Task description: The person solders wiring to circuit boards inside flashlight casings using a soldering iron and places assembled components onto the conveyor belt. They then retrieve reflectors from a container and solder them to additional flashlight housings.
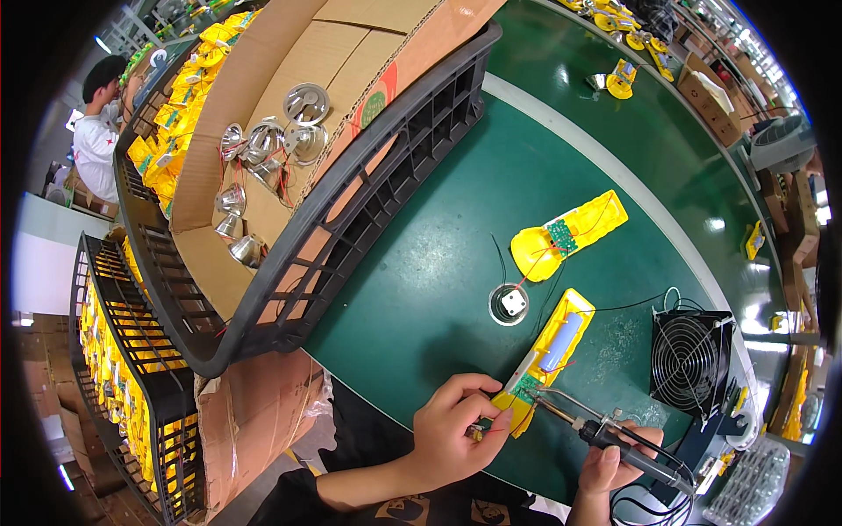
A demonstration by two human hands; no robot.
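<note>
My left hand (456, 430) grips the near end of a yellow plastic lamp housing (580, 303), fingers pinched at its edge. In the housing lie a pale violet cylindrical battery (561, 342) and a small green circuit board (525, 387). A soldering iron (627, 447) is held in my right hand (614, 463), with a thin metal guide tube along it. Its tip is at the board; whether it touches cannot be made out. Just beyond lies a second yellow housing (537, 256) with its own green board (560, 235), wired to a round reflector (510, 304) with a white square on its back.
A black cooling fan (691, 359) stands right of my work, cables near it. At left, a black plastic crate (386, 188) holds a cardboard box (351, 44) with several silver reflectors (263, 140). Another crate (158, 386) holds yellow housings. A person (96, 140) works far left.
</note>
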